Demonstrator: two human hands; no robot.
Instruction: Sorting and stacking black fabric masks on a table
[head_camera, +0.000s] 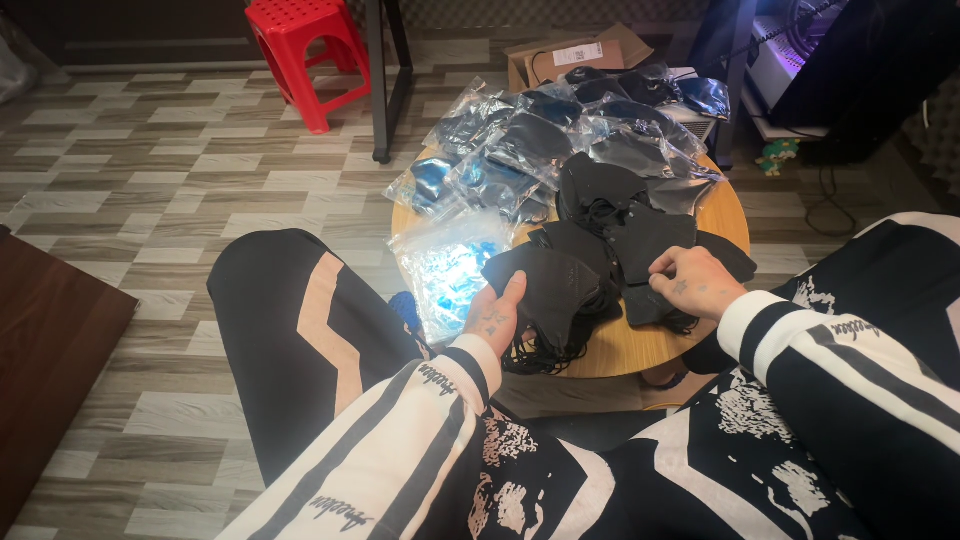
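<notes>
Red plastic stool (305, 45) top left on grey-and-beige patterned plank floor (150, 180). Black metal post (380, 80) just right of stool. Open cardboard box (575, 55) behind round wooden table (725, 215). Dark brown board (45, 350) at left edge. Small green-and-white toy figure (778, 155) on floor right, near black cable (830, 200).

Patterned grey-and-beige plank floor (150, 170); red plastic stool (305, 50) at rear; black metal frame leg (380, 80); dark wooden furniture (50, 350) at left.
</notes>
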